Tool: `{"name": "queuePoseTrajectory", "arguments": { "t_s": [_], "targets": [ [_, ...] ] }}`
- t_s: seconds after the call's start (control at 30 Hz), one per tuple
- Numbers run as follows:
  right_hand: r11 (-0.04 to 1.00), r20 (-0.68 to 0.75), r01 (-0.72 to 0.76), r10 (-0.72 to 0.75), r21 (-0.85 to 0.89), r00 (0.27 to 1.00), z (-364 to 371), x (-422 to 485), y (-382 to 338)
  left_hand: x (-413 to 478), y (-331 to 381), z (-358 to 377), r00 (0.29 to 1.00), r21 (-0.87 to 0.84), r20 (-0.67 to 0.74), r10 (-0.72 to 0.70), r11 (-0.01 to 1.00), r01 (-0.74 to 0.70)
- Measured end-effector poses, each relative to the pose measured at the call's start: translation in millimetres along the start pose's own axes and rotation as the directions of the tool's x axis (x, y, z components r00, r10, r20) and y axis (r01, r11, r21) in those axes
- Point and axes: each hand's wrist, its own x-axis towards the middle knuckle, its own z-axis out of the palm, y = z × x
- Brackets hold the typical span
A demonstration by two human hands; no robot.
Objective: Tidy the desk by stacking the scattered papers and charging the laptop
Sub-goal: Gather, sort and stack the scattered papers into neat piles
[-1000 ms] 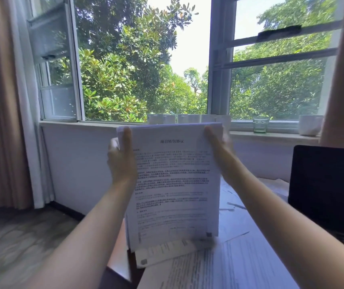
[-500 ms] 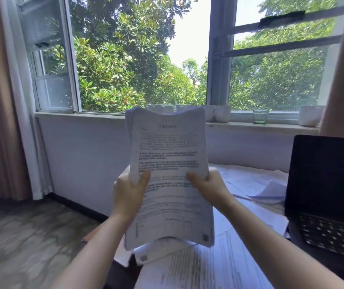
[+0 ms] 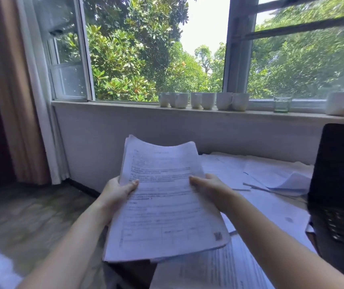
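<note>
White papers (image 3: pixel 162 205) bear grey print; black laptop (image 3: pixel 340 174); white cups (image 3: pixel 208 100); brown curtain (image 3: pixel 14 101).

On the desk (image 3: pixel 131 272), loose white papers (image 3: pixel 271 211), spread from near to far; at the right, an open black laptop (image 3: pixel 340 174), just beside the papers; some sheets curled up at the far right.

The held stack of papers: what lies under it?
Under the stack, held by the left hand and right hand, loose sheets and a dark desk surface show. What lies directly beneath its middle is covered.
</note>
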Motion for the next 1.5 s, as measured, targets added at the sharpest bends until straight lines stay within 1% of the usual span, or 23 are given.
{"name": "queuePoseTrajectory", "arguments": {
  "t_s": [0.07,0.1,0.17,0.23,0.27,0.3,0.33,0.37,0.4,0.43,0.5,0.6,0.67,0.73,0.8,0.87,0.97,1.07,1.13,1.23,1.33,1.4,1.5],
  "targets": [
    [0.996,0.017,-0.036,0.038,-0.087,0.999,11,2,11,-2,-12,-8,0.999,0.024,0.002,-0.041,0.999,0.041],
    [0.986,0.017,-0.044,0.047,-0.16,0.999,15,2,16,-3,-18,-12,0.998,0.036,-0.004,-0.059,0.998,0.059],
    [0.925,-0.035,-0.038,0.026,-0.379,0.999,15,0,24,-6,-30,-20,0.996,0.046,-0.031,-0.083,0.995,0.084],
    [0.797,-0.097,-0.026,-0.04,-0.603,0.995,4,-1,32,-9,-36,-28,0.994,0.053,-0.063,-0.089,0.994,0.092],
    [0.708,-0.119,-0.026,-0.082,-0.706,0.99,-4,0,35,-11,-39,-32,0.994,0.076,-0.071,-0.079,0.994,0.084],
    [0.61,-0.161,-0.066,-0.102,-0.79,0.982,-14,-2,34,-13,-40,-35,0.995,0.104,-0.076,-0.066,0.992,0.074],
    [0.523,-0.224,-0.141,-0.1,-0.841,0.969,-25,-5,33,-15,-43,-37,0.995,0.125,-0.081,-0.057,0.99,0.067],
    [0.459,-0.285,-0.222,-0.071,-0.86,0.956,-35,-9,30,-17,-45,-39,0.995,0.131,-0.09,-0.053,0.989,0.065],
    [0.415,-0.331,-0.282,-0.048,-0.865,0.943,-46,-13,29,-19,-47,-40,0.994,0.134,-0.1,-0.049,0.989,0.063],
    [0.396,-0.371,-0.333,-0.021,-0.856,0.928,-56,-15,29,-21,-50,-40,0.993,0.138,-0.112,-0.044,0.989,0.06],
    [0.425,-0.427,-0.39,0.008,-0.817,0.904,-75,-14,33,-24,-55,-40,0.991,0.147,-0.126,-0.038,0.987,0.057],
    [0.534,-0.478,-0.422,0.038,-0.732,0.877,-89,-15,35,-33,-59,-39,0.989,0.12,-0.14,-0.041,0.991,0.058],
    [0.618,-0.494,-0.408,0.037,-0.672,0.869,-92,-16,31,-39,-60,-39,0.989,0.104,-0.143,-0.047,0.993,0.062],
    [0.735,-0.505,-0.392,0.078,-0.553,0.859,-91,-14,25,-46,-60,-40,0.988,0.082,-0.146,-0.057,0.994,0.07],
    [0.793,-0.507,-0.376,0.099,-0.479,0.856,-89,-14,23,-52,-62,-42,0.986,0.053,-0.152,-0.071,0.995,0.08],
    [0.802,-0.517,-0.346,0.054,-0.487,0.854,-91,-17,21,-58,-62,-42,0.982,0.025,-0.168,-0.09,0.995,0.096],
    [0.842,-0.506,-0.26,-0.019,-0.474,0.862,-100,-28,17,-61,-63,-44,0.971,-0.021,-0.199,-0.129,0.992,0.128],
    [0.851,-0.526,-0.186,-0.119,-0.491,0.842,-113,-44,12,-61,-61,-43,0.967,-0.052,-0.199,-0.16,0.987,0.153],
    [0.858,-0.554,-0.145,-0.181,-0.493,0.813,-125,-56,9,-62,-60,-38,0.967,-0.061,-0.185,-0.176,0.984,0.167],
    [0.852,-0.611,-0.115,-0.266,-0.511,0.746,-144,-75,7,-63,-56,-26,0.968,-0.069,-0.171,-0.185,0.982,0.175],
    [0.866,-0.659,-0.083,-0.31,-0.494,0.686,-161,-92,9,-62,-52,-13,0.973,-0.073,-0.138,-0.183,0.982,0.175],
    [0.888,-0.678,-0.017,-0.338,-0.459,0.653,-167,-103,9,-61,-48,-4,0.975,-0.072,-0.124,-0.184,0.982,0.176],
    [0.88,-0.689,0.111,-0.434,-0.461,0.58,-172,-119,2,-60,-42,9,0.978,-0.064,-0.103,-0.182,0.982,0.176]
  ]
}}
